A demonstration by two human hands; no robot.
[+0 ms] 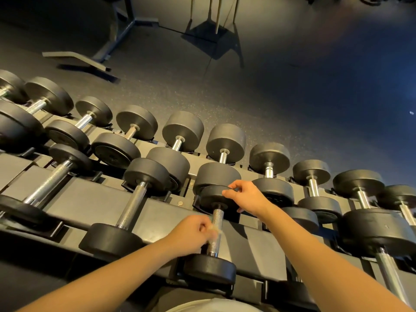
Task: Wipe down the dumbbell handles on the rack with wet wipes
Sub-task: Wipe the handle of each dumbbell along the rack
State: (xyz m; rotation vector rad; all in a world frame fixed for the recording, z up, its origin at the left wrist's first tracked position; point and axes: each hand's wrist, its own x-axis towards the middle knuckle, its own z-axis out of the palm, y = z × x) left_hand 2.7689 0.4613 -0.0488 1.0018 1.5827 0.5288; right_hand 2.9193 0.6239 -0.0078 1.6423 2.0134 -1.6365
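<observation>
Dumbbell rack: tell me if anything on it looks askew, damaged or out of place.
Nothing stands out. The dumbbells lie side by side on the rack, none tipped or visibly damaged. The left hand holds a blurred wipe to one handle; the right hand holds that dumbbell's far head.

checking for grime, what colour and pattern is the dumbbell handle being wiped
Silver metal handle with fine crosshatch knurling, seen best in the head view.
</observation>
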